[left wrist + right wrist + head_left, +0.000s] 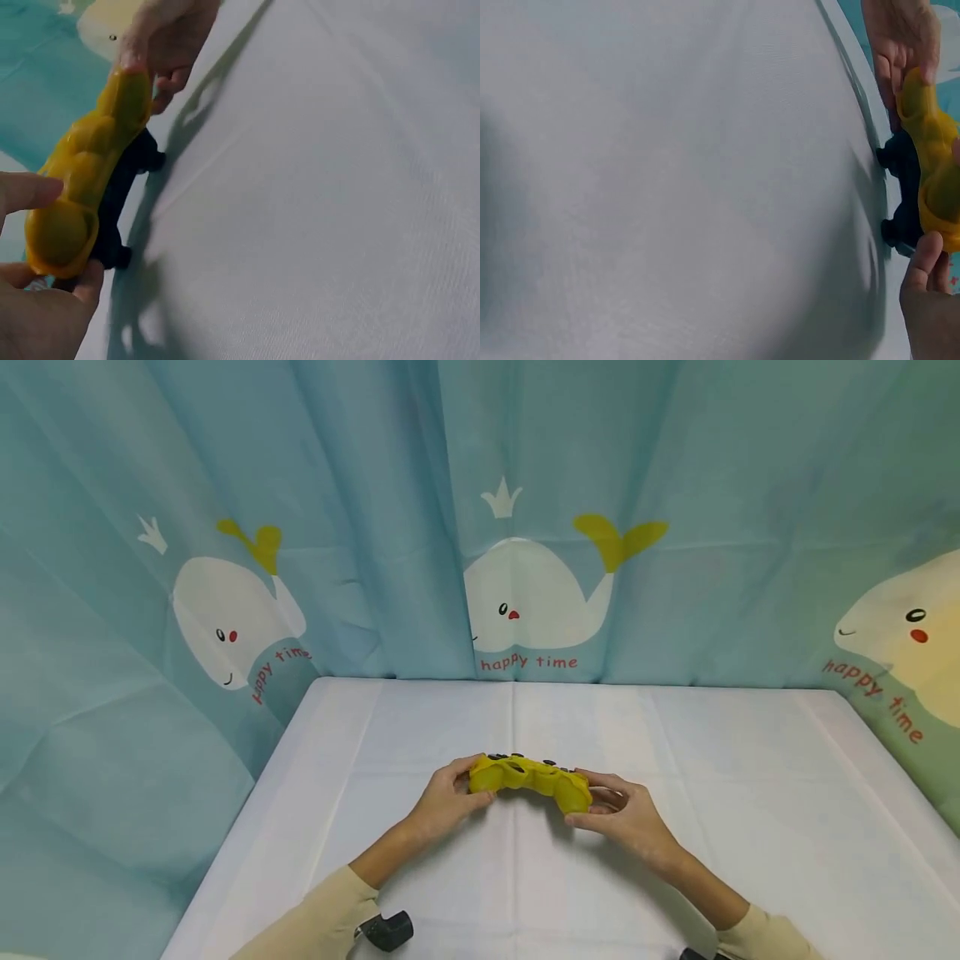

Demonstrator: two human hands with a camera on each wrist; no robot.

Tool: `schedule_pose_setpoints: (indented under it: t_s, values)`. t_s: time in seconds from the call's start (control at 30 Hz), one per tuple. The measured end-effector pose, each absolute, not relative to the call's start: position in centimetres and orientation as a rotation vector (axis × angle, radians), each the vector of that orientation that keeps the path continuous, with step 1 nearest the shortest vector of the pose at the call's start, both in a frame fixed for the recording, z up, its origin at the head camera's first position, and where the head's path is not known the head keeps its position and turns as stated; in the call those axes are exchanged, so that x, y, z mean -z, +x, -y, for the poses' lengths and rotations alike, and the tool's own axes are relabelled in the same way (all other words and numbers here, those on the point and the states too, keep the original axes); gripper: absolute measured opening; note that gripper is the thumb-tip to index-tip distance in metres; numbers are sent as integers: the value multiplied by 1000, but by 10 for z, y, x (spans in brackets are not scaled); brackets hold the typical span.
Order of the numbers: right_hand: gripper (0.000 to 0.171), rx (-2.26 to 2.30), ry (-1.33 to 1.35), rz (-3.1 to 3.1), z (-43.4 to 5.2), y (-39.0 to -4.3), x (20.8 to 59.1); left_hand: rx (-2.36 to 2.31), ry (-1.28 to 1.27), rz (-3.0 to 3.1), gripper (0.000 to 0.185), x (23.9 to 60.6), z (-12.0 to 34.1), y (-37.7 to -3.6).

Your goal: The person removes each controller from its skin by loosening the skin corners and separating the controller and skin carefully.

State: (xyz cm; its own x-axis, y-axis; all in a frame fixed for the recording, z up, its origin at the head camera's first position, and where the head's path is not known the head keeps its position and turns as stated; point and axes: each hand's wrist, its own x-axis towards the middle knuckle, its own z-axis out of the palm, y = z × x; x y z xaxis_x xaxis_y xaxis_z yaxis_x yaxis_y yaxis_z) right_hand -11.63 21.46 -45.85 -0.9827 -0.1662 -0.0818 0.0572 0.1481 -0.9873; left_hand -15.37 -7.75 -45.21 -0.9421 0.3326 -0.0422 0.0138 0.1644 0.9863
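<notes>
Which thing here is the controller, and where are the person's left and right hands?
Controller [531, 775]: head view, middle of its yellow shell.
Left hand [441, 802]: head view, middle of the hand.
Right hand [634, 820]: head view, middle of the hand.

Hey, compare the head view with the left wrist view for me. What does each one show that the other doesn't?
Only the head view shows the red "happy time" lettering, the beige sleeves and the black device by the left cuff.

Only the left wrist view shows the broad dark side of the yellow controller, with two dark knobs sticking out.

Both show the controller held at its ends by the left hand and right hand, plus the white tabletop and some of the blue curtain.
</notes>
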Motion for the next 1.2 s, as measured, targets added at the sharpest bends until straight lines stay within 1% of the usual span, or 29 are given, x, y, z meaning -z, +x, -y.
schedule_pose_setpoints:
  t_s: [0.23,0.33,0.47,0.73,0.83,0.97,1.07,1.2]
  values:
    - [57,1871,-172,-2454,-216,-115,457,-1930,296,-2225,54,457,81,-158]
    - [53,1832,-125,-2481,-217,-115,455,-1934,295,-2193,50,460,85,-162]
    - [48,1849,-87,-2388,-216,-114,455,-1850,368,-2162,46,460,92,-167]
    - [42,1940,-198,-2269,-212,-116,463,-1789,461,-2079,29,462,94,-168]
    - [43,1961,-229,-2231,-211,-117,465,-1779,470,-2102,29,460,93,-167]
    - [45,1932,-204,-2225,-213,-120,462,-1831,486,-2109,32,458,91,-164]
    - [44,1862,-206,-2253,-215,-122,459,-1867,506,-2125,35,459,90,-162]
    - [41,1758,-280,-2300,-218,-124,460,-1851,550,-2203,39,462,90,-157]
